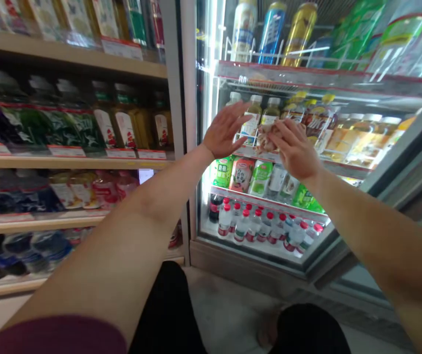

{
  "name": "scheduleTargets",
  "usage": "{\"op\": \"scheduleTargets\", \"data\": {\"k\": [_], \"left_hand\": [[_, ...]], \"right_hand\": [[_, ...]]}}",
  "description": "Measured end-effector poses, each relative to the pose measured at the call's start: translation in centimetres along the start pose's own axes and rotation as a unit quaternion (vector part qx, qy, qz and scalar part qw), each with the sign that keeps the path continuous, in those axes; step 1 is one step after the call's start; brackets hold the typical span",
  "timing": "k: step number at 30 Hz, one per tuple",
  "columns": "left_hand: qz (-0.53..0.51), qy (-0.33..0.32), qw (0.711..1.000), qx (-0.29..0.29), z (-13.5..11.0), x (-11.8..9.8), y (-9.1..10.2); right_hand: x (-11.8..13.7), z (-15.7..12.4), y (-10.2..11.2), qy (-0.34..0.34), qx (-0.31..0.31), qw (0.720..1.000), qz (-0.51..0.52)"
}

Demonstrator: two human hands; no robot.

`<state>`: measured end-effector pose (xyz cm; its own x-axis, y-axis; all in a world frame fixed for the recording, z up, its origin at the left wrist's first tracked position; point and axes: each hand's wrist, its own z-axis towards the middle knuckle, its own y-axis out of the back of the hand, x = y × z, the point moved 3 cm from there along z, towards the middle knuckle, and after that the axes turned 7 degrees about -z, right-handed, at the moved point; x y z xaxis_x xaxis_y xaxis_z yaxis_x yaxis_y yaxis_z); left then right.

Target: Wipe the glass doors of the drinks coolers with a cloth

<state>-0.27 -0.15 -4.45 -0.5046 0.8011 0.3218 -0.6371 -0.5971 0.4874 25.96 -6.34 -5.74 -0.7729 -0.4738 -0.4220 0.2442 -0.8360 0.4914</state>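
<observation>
Both my arms reach forward to the open front of a lit drinks fridge [248, 250]. My left hand [227, 129] holds nothing, its fingers apart, in front of the shelf with small juice bottles [251, 123]. To its right, my right hand [292, 146] has its fingers closed on a crumpled, brownish patterned cloth [266, 137]. The cloth is at the front edge of that same shelf, partly covered by the fingers. I cannot tell whether it touches the shelf rail.
Tall cans [273, 32] stand on the fridge shelf above. Cartons [241, 173] and red-capped water bottles [253, 227] fill the lower shelves. At left are wooden shelves [74, 164] of bottled drinks. The fridge door [399, 167] is at right; my black-clad knees [163, 314] are below.
</observation>
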Motion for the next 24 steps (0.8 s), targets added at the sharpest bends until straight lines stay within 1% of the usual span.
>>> {"op": "scheduleTargets", "data": {"k": [2, 3, 5, 7, 9, 10, 12, 13, 14, 16, 17, 18, 20, 22, 24], "left_hand": [[0.025, 0.055, 0.998, -0.032, -0.6, 2.2, 1.5], [0.031, 0.07, 0.996, -0.045, -0.7, 3.1, 1.8], [0.035, 0.079, 0.994, -0.063, -0.5, 4.4, 1.7], [0.034, 0.085, 0.993, -0.078, -0.3, 5.0, 1.2], [0.034, 0.098, 0.991, -0.083, -0.1, 5.0, 0.6], [0.034, 0.106, 0.99, -0.083, -0.1, 4.8, 0.4], [0.038, 0.115, 0.989, -0.082, -0.1, 4.5, 0.3], [0.041, 0.118, 0.989, -0.082, -0.1, 4.4, 0.3], [0.043, 0.121, 0.988, -0.082, -0.1, 4.3, 0.4], [0.048, 0.125, 0.988, -0.083, 0.0, 4.2, 0.7], [0.05, 0.126, 0.987, -0.081, 0.0, 4.1, 0.8], [0.051, 0.128, 0.987, -0.078, 0.0, 4.1, 0.8], [0.052, 0.134, 0.986, -0.08, 0.1, 3.9, 0.9], [0.055, 0.138, 0.985, -0.085, 0.1, 3.7, 1.0], [0.067, 0.137, 0.984, -0.089, 0.1, 3.5, 1.1]], "right_hand": [[0.4, -0.4, -0.4, -0.002, -0.005, 1.0, -0.012], [0.8, -0.6, -0.7, -0.004, -0.009, 1.0, -0.017], [1.5, -0.8, -1.3, -0.011, -0.022, 0.999, -0.026], [2.1, -0.9, -1.7, -0.024, -0.035, 0.998, -0.039], [2.1, -0.4, -1.6, -0.016, -0.031, 0.998, -0.052], [1.9, 0.2, -1.4, 0.003, -0.015, 0.998, -0.053], [1.1, 1.9, -0.4, 0.045, 0.021, 0.998, -0.047], [0.5, 3.0, 0.1, 0.055, 0.032, 0.997, -0.042], [-0.3, 4.1, 0.7, 0.039, 0.024, 0.998, -0.042], [-1.5, 5.6, 1.5, -0.037, -0.022, 0.998, -0.053], [-1.6, 5.9, 1.5, -0.075, -0.042, 0.995, -0.059], [-1.4, 5.8, 1.2, -0.102, -0.054, 0.991, -0.063], [0.0, 4.9, 0.2, -0.117, -0.048, 0.99, -0.061], [1.6, 4.1, -0.8, -0.1, -0.019, 0.993, -0.053], [2.3, 4.2, -1.0, -0.066, 0.012, 0.997, -0.048]]}}
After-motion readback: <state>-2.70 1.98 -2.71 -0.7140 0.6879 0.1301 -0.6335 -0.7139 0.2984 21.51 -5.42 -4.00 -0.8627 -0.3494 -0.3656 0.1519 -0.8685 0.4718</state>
